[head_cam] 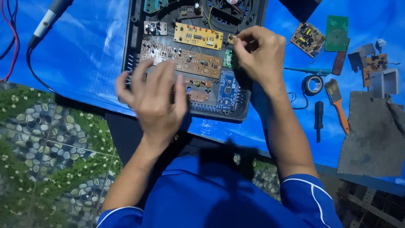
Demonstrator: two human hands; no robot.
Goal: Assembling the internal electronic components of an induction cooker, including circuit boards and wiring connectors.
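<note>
On the blue desk (84, 55) we see a black plastic housing (130, 50) lying open, with several circuit boards inside it. We may judge it lies flat like this so that all boards can be reached from above.

Our left hand (154, 99) hovers over the near left part of the housing, above the long brown board (198, 63). Its fingers are spread and loose, it grasps nothing, and it is a little blurred, so we cannot tell if it touches the board. Our right hand (259, 52) is at the far right part of the housing, beside the yellow board (198, 36). Thumb and forefinger are pinched together on something very small there; what it is we cannot tell, it is too small. Just near this hand lie a small green board (228, 58) and a blue board (228, 88).

Right of the housing, well apart from the hands, some things are laid out on the desk: a roll of black tape (312, 85), a brush with orange handle (337, 103), a black screwdriver (319, 118), loose boards (322, 36) and a grey cloth (373, 135). At the far left lies a soldering iron (46, 21) with its cable. It seems they are kept aside so the housing stays free.
</note>
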